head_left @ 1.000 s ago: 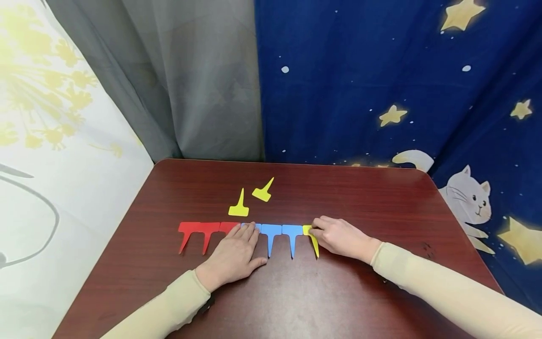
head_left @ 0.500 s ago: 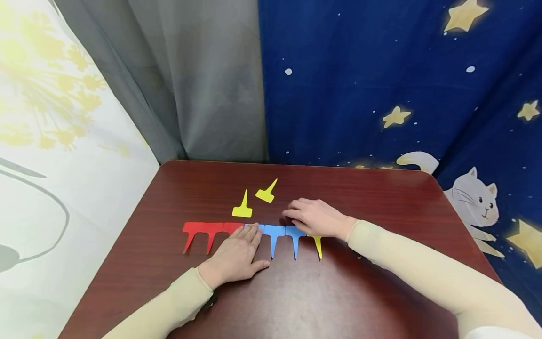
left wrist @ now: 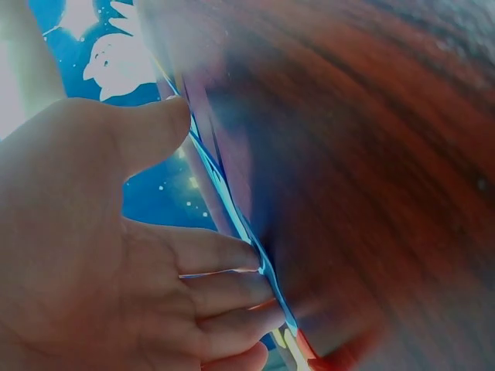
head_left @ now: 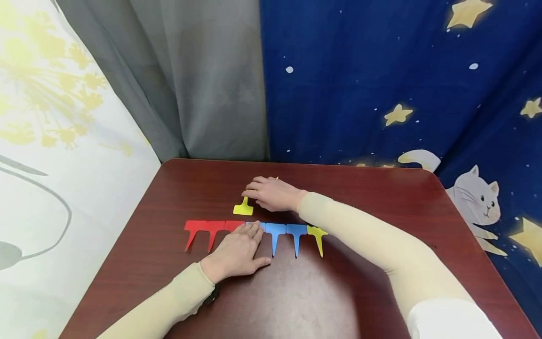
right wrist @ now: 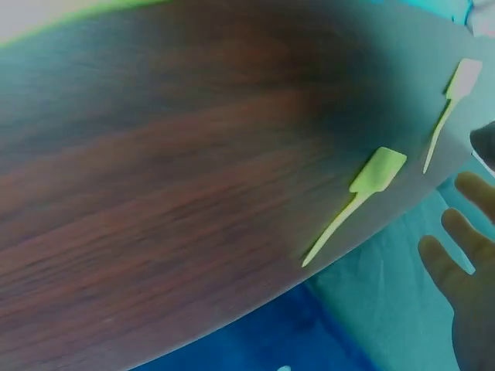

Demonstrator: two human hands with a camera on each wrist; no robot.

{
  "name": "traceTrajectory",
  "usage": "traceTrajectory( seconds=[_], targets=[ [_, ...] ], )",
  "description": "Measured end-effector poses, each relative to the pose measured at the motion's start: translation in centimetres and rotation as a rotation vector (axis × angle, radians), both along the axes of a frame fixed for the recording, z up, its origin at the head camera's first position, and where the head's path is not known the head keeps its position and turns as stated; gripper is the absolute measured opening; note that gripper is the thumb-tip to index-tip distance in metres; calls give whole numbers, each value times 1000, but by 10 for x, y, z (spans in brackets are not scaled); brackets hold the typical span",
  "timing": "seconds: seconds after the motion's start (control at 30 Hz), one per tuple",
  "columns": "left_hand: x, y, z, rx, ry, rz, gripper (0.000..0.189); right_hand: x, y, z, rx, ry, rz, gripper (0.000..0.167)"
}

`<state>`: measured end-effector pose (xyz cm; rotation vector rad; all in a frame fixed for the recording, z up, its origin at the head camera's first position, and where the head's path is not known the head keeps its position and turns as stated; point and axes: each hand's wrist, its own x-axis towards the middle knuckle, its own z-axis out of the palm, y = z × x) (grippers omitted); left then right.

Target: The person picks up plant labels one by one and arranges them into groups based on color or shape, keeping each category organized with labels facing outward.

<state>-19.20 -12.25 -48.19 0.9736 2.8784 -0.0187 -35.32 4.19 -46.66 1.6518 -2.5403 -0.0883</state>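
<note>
A row of T-shaped plant labels lies side by side on the table: red labels (head_left: 195,226) at left, blue labels (head_left: 276,229) in the middle, a yellow label (head_left: 316,231) at the right end. My left hand (head_left: 235,250) rests flat with its fingertips on the row, covering part of the last red and first blue label. Farther back, my right hand (head_left: 274,194) hovers with relaxed fingers by two loose yellow labels. One loose label (right wrist: 464,79) shows below its fingertips in the head view; the other (right wrist: 377,171) is mostly hidden there by the hand.
The dark red-brown wooden table (head_left: 296,301) reaches back to a grey curtain (head_left: 220,94) and a blue curtain (head_left: 330,94) printed with stars and a cat. A white patterned surface (head_left: 76,188) borders the left side. My right forearm crosses above the table's right half.
My right hand has let go of the yellow label at the row's right end and moved left and back to the loose yellow labels. My left hand has stayed on the row.
</note>
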Motion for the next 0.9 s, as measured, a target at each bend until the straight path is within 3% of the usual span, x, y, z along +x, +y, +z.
traceTrajectory(
  seconds=[0.27,0.57,0.9],
  targets=[
    [-2,-2,-1,13,5,-11,87,-15,-31,-14,79,-28,-41,44],
    [-1,-3,0,-15,6,-12,89,-24,-31,-22,-41,-84,-53,13],
    [1,-2,0,2,7,-9,87,-22,-32,-10,46,-335,-215,16]
  ],
)
